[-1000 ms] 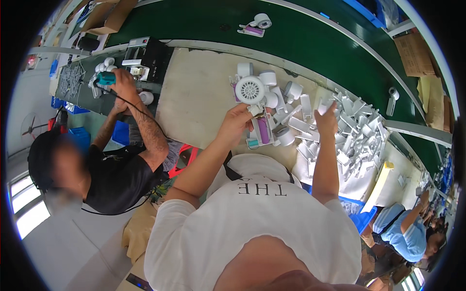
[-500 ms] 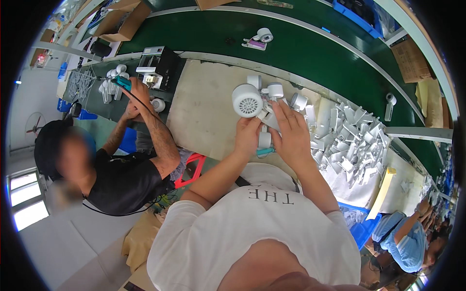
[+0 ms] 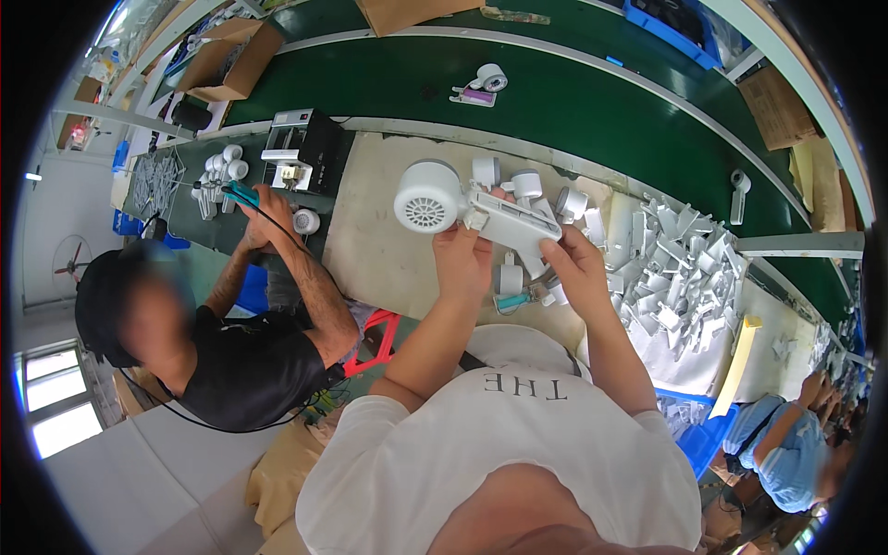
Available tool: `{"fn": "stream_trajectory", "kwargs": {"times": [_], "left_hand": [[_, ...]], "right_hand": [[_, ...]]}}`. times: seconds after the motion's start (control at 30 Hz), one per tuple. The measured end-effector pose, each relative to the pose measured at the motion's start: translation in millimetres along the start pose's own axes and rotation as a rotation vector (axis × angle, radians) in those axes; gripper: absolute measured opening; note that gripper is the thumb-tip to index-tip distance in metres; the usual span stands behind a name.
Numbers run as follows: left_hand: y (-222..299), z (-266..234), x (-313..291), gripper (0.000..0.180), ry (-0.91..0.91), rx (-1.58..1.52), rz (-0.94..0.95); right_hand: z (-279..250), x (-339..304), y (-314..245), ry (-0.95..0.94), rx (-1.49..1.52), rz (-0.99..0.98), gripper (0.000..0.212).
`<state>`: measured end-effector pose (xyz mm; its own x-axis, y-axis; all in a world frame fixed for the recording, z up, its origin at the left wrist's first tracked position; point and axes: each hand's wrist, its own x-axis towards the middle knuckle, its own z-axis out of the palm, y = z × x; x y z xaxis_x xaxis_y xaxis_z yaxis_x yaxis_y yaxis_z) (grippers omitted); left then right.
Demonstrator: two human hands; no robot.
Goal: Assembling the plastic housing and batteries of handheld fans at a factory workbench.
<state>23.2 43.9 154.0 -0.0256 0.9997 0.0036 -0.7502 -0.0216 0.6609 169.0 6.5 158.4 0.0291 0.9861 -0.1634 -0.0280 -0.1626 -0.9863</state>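
Observation:
Held above the table is a white handheld fan (image 3: 513,218), its round grilled head at the left and its handle reaching right. My left hand (image 3: 464,266) pinches the fan near the neck, where a small pale block sits. The fingers of my right hand (image 3: 581,268) close on the handle's far end. Behind the handle stand more white fan heads (image 3: 525,184) with grey rims. Below it on the table lie another fan part (image 3: 507,277) and a teal-handled tool (image 3: 514,302), partly hidden by my right hand and the fan.
A heap of white plastic pieces (image 3: 680,268) covers the table at right, beside a yellow strip (image 3: 737,365) and a blue bin (image 3: 700,439). At left, a co-worker (image 3: 250,361) holds a teal tool near a black machine (image 3: 319,153). One fan (image 3: 479,88) lies on the green shelf.
The fan has shifted left and turned, so its handle's long side now shows. My right hand has moved from lying over the handle to gripping its end.

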Motion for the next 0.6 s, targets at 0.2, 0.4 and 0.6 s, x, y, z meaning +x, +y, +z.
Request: {"fn": "stream_trajectory", "kwargs": {"times": [0.2,0.4,0.6], "left_hand": [[14,20,9,0.031,0.010,-0.263,-0.028],[-21,-55,33,0.024,0.185,0.121,-0.258],[14,-211,75,0.028,0.290,1.944,-0.130]], "right_hand": [[8,21,-31,0.077,-0.439,-0.606,0.029],[6,56,64,-0.210,-0.520,-0.156,0.037],[15,209,94,-0.214,-0.628,-0.268,0.024]]}}
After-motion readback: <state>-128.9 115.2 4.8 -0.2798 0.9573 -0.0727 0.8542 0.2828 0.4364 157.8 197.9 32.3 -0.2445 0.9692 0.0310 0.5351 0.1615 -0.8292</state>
